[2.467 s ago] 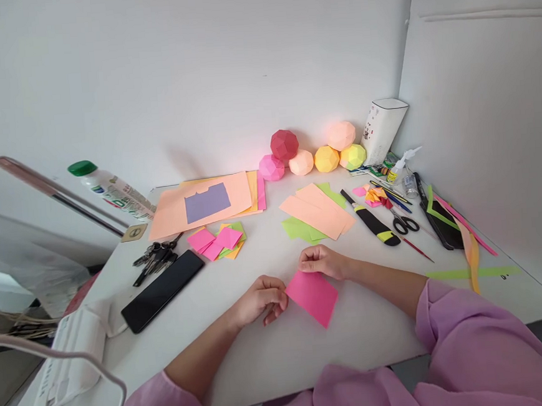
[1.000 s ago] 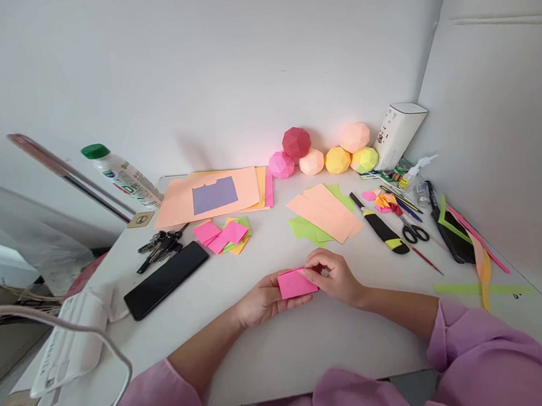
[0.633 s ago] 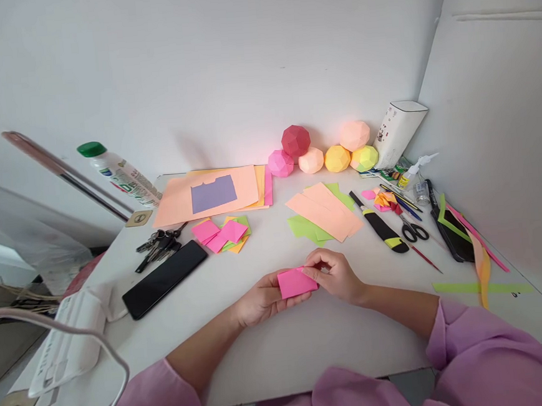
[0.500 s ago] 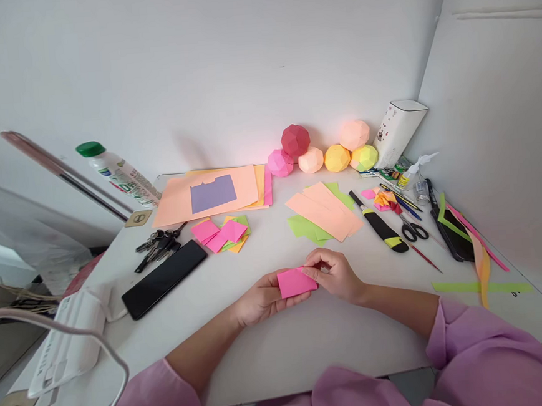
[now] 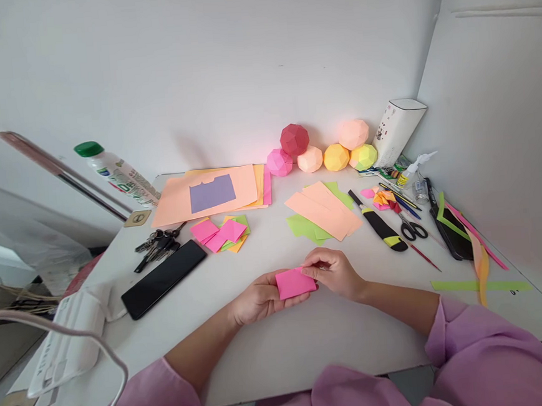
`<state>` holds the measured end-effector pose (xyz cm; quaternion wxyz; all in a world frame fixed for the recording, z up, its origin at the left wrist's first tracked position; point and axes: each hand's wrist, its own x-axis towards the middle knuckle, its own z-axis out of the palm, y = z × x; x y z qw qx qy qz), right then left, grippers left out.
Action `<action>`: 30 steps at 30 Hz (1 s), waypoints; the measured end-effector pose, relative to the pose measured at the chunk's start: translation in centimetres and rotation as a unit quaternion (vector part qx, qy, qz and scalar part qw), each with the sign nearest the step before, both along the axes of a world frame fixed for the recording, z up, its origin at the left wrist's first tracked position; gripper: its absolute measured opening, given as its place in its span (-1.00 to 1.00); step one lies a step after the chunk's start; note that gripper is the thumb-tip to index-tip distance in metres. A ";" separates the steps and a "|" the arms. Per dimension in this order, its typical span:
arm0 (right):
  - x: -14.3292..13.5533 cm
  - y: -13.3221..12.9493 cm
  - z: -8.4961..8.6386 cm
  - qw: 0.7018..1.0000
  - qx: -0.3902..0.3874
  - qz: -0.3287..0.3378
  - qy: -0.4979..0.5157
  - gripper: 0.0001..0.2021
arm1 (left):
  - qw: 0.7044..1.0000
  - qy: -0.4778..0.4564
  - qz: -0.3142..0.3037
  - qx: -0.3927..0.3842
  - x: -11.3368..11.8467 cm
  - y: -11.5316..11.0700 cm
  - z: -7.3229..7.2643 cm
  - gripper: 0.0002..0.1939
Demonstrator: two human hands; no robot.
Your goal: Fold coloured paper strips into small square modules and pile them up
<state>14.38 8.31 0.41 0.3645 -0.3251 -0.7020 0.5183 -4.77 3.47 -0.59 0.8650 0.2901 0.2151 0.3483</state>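
Note:
Above the front of the white table (image 5: 339,348), a small pink paper piece (image 5: 295,283) is held between both hands. My left hand (image 5: 260,301) cradles it from the left and below, with the fingers behind the sheet. The thumb and finger of my right hand (image 5: 333,274) pinch its upper right corner. Beyond the hands lie peach paper strips (image 5: 323,210) over green sheets (image 5: 303,227). To the left is a loose pile of pink squares (image 5: 219,234), with orange and green ones under it.
On the right lie a utility knife (image 5: 379,222), scissors (image 5: 414,229), a glue bottle (image 5: 408,172) and paper strips (image 5: 479,261). Faceted paper balls (image 5: 309,160) stand along the wall. A phone (image 5: 164,278), keys (image 5: 162,246) and a power strip (image 5: 67,350) with its cable are on the left.
Almost nothing differs. Both hands keep hold of the pink paper in the same place, and the whole view has shifted very slightly.

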 end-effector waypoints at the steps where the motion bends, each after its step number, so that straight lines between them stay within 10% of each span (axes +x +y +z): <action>1: 0.0 0.0 -0.1 1.000 -0.001 0.001 0.004 -0.90 | 1.000 -0.002 -0.001 -0.002 0.0 0.0 0.0 -0.46; 30: 0.1 0.4 -0.1 0.996 -0.081 0.017 -0.026 -0.88 | 1.000 0.019 -0.010 0.002 -0.1 -0.1 0.2 -0.42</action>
